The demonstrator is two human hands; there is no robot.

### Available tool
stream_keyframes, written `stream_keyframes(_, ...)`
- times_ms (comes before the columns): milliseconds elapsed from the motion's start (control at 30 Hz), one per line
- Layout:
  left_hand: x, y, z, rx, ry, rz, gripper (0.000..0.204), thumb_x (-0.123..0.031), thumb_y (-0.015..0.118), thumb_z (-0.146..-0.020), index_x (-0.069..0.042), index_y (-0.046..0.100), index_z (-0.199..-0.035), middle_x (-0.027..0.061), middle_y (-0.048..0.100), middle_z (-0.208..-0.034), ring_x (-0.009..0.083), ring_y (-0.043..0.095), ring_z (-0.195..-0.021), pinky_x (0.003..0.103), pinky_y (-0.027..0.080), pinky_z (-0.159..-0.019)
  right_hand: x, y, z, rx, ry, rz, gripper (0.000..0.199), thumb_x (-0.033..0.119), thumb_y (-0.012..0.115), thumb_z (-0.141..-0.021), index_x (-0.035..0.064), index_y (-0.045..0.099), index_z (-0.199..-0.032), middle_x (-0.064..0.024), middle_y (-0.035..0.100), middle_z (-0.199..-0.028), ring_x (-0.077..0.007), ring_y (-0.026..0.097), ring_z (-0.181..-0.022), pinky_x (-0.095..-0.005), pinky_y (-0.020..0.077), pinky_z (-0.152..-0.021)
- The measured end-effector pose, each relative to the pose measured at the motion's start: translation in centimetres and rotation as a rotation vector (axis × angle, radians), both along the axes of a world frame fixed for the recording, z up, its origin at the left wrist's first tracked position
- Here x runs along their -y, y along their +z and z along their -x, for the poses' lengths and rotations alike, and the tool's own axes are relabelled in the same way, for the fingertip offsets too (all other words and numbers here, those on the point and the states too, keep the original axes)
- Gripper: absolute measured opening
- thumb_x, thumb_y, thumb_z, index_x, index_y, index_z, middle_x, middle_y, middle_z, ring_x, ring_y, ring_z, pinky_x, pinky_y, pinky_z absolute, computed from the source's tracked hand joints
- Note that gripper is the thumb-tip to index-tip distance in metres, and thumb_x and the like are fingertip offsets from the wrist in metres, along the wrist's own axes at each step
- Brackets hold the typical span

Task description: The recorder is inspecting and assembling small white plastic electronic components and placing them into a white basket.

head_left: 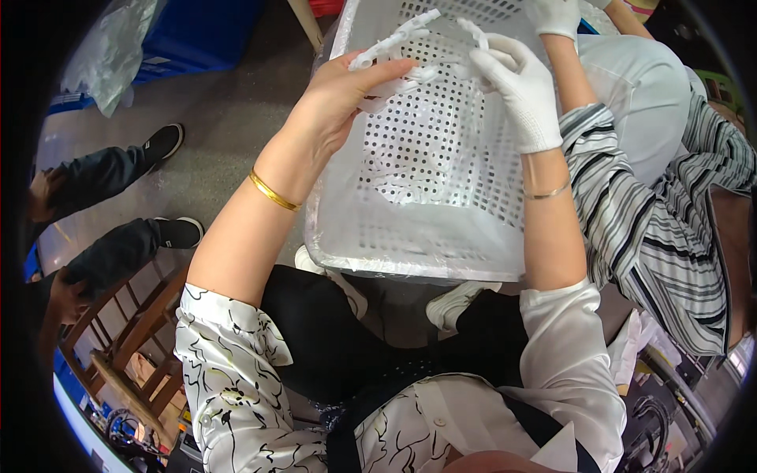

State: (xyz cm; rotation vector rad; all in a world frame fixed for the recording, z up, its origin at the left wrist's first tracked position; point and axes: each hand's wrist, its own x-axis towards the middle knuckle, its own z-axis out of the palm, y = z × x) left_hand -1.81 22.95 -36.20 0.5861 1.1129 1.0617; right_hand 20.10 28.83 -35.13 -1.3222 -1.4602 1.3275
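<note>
Grey floor (229, 118) stretches past the left edge of a large, translucent white plastic crate (347, 236) with a hole-dotted bottom. Above that edge, the bare left hand (343, 91) is clamped on a narrow, knobbly white strip (400, 35), uneven along its sides. Its long axis slants across the crate's far part, the free tip pointing away and rightward. Nearer the right edge, the white-gloved right hand (512, 83) pinches a shorter, bumpy white piece (473, 33) pointing far-left. Beyond that edge sits a co-worker in a black-and-white striped top (654, 229).
</note>
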Motion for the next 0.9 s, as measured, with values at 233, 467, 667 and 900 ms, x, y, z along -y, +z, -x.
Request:
stream_keyframes(233,0.2,0.7,-1.3,-0.223,0.042,-0.079,0.042,-0.018,0.081,-0.079,0.004,0.064,-0.110,0.0070,0.068,-0.096,0.0121,0.063,-0.085,0.026,0.049,-0.077,1.3,1.6,2.6,0.051,0.088,-0.097,0.046,0.026,0.075,-0.084,-0.0009,0.063,-0.118,-0.0061,0.068,-0.098,-0.0084,0.062,-0.083,-0.0227,0.0498,-0.070)
stream_keyframes(467,0.0,1.0,-0.6,-0.147,-0.050,0.039,0.046,-0.017,0.079,-0.082,0.000,0.060,-0.120,0.0040,0.066,-0.107,0.0117,0.060,-0.098,0.027,0.045,-0.088,-0.3,3.4,2.2,-0.082,0.361,0.203,0.040,0.027,0.070,-0.089,-0.0005,0.063,-0.116,-0.0034,0.067,-0.097,-0.0089,0.062,-0.081,-0.0234,0.0505,-0.070)
stream_keyframes(667,0.2,0.1,-0.7,-0.143,-0.131,-0.068,0.045,-0.015,0.077,-0.084,-0.003,0.058,-0.123,0.0034,0.066,-0.105,0.0111,0.061,-0.098,0.027,0.047,-0.083,-0.6,3.2,2.2,0.112,0.464,-0.084,0.034,0.028,0.069,-0.090,-0.0016,0.068,-0.106,-0.0026,0.067,-0.090,-0.0099,0.061,-0.080,-0.0241,0.0495,-0.075)
stream_keyframes(900,0.4,0.8,-0.4,0.117,-0.087,-0.022,0.041,-0.014,0.076,-0.085,-0.004,0.060,-0.121,0.0041,0.067,-0.106,0.0124,0.063,-0.096,0.028,0.052,-0.078,0.0,2.5,2.0,0.009,0.470,0.076,0.033,0.028,0.064,-0.093,-0.0014,0.070,-0.106,-0.0031,0.068,-0.093,-0.0103,0.062,-0.088,-0.0246,0.0495,-0.078)
